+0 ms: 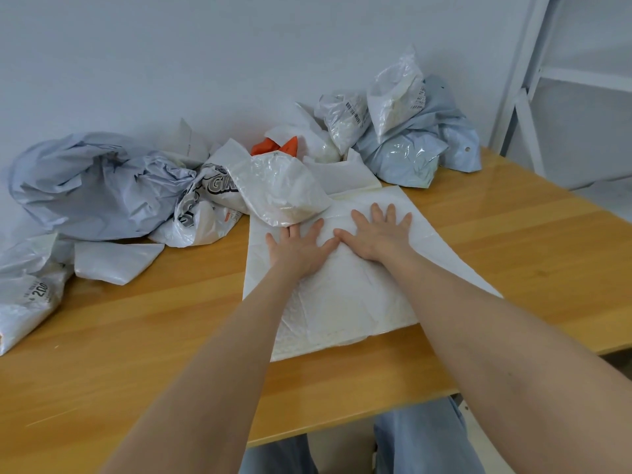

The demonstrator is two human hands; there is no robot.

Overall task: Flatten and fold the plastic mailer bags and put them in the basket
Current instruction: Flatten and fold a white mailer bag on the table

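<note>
While both hands, left (301, 246) and right (378, 234), press flat-fingered on the mailer (342, 295), gripping nothing, flattening proceeds; folding likely requires pinching an edge beyond the fingertips.

A flat mailer bag (342, 295) lies in the middle of the counter (513, 254), reaching from near the front edge toward the back. Both hands rest on its far half, the left hand (297, 248) just beside the right hand (376, 234), thumbs nearly touching. A puffed bag (284, 189) lies over its far left corner, just before the left fingertips. To the left of that bag is a large crumpled bag (92, 186), with a small folded bag (116, 261) in front of it. A heap of bags (403, 131) stands at the back right, against the wall (171, 46). A shelf frame (533, 80) stands right of the counter.
</note>
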